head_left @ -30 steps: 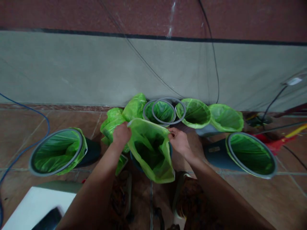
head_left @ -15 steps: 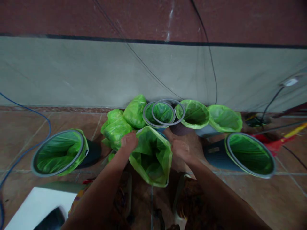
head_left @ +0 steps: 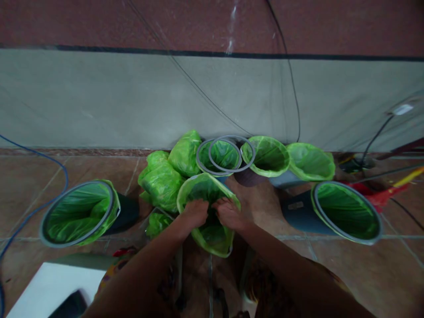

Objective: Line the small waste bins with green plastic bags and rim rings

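Note:
A bin lined with a green plastic bag (head_left: 212,248) stands in front of me, the bag's edge folded over its rim. My left hand (head_left: 198,212) is inside the mouth of the bag, knuckles up and fingers pointing down, with the tips out of sight. Close beside it, my right hand (head_left: 228,213) reaches in from the right, its fingers loosely bent and apart. I see nothing held in either hand. Behind the left hand lie filled green bags (head_left: 162,181). Two grey rings (head_left: 232,170) rest over a lined bin at the wall.
A ringed bin (head_left: 114,212) leans to the left, and another ringed bin (head_left: 300,214) tilts to the right. More lined bins (head_left: 265,174) line the wall. A white box (head_left: 59,282) with a dark phone-like object sits lower left. A blue cable (head_left: 33,212) crosses the floor.
Both hands have moved inward from the outer sides of the bag's rim and are now inside its mouth, close together. The bag's opening looks rounder. Surrounding bins have stayed put.

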Action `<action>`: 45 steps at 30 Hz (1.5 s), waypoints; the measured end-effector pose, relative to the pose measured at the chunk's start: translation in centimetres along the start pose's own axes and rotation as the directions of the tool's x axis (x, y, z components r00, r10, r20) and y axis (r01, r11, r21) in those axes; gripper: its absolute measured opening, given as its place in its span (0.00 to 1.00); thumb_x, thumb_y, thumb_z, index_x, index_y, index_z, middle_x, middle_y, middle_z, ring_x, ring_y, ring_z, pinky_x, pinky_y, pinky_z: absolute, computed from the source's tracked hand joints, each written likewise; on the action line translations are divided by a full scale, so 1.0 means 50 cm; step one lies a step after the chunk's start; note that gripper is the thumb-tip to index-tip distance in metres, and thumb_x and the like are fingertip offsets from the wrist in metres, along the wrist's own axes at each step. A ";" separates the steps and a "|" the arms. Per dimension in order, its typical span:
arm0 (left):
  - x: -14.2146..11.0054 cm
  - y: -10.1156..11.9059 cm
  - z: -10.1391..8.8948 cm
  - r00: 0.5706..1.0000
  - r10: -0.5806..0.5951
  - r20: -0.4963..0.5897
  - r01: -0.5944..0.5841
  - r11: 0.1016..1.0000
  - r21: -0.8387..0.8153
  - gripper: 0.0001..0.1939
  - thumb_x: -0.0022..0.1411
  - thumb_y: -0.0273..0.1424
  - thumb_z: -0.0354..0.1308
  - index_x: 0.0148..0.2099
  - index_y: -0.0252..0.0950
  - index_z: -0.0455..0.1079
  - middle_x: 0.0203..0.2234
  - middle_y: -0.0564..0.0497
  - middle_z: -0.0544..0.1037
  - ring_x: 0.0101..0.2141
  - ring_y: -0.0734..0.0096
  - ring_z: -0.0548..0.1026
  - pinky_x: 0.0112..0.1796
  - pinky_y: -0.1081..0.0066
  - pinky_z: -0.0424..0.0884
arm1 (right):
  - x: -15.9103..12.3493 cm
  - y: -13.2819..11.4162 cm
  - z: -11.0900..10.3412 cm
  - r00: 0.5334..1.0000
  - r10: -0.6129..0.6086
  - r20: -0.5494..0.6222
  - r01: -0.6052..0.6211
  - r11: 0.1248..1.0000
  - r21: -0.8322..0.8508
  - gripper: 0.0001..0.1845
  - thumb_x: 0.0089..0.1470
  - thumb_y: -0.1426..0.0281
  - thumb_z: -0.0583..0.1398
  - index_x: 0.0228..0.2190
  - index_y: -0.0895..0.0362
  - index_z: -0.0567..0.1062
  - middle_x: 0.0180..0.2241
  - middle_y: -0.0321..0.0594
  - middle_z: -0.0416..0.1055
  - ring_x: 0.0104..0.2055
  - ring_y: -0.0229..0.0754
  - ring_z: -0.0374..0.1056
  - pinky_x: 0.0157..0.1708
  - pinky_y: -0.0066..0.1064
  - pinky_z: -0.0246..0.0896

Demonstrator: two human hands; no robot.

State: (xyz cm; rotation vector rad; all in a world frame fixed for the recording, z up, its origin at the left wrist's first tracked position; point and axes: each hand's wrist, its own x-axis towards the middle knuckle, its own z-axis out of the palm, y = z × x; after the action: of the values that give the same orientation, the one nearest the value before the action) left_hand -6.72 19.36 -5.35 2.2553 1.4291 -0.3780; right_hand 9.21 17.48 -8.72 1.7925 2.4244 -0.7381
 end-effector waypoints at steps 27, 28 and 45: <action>0.131 -0.082 0.005 0.843 -0.328 -0.426 0.258 0.942 -0.216 0.25 0.62 0.26 0.50 0.61 0.29 0.63 0.52 0.37 0.73 0.52 0.53 0.70 0.53 0.59 0.64 | 0.138 0.009 -0.005 0.943 0.053 -0.330 -0.065 0.998 -0.026 0.19 0.59 0.75 0.51 0.50 0.60 0.72 0.48 0.47 0.73 0.51 0.45 0.66 0.52 0.31 0.56; 0.143 -0.087 0.009 0.835 -0.370 -0.406 0.289 0.925 -0.248 0.24 0.63 0.27 0.50 0.61 0.30 0.64 0.51 0.38 0.74 0.52 0.53 0.70 0.52 0.58 0.65 | 0.139 0.015 -0.003 0.933 0.062 -0.355 -0.066 0.998 0.001 0.18 0.60 0.74 0.51 0.50 0.59 0.72 0.48 0.46 0.73 0.50 0.44 0.67 0.52 0.31 0.56; 0.168 -0.157 0.000 0.925 -0.220 -0.310 0.083 0.913 -0.400 0.11 0.62 0.29 0.51 0.36 0.35 0.75 0.27 0.52 0.78 0.30 0.72 0.73 0.33 0.75 0.65 | 0.141 0.144 -0.027 0.960 0.241 -0.146 -0.075 0.717 0.693 0.14 0.52 0.61 0.58 0.25 0.57 0.75 0.22 0.37 0.71 0.25 0.38 0.65 0.28 0.27 0.60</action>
State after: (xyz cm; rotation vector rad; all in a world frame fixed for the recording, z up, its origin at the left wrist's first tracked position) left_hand -10.23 28.83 -10.88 1.9575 1.6910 0.2578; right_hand 13.77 25.89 -12.18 2.4041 2.2213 -1.6651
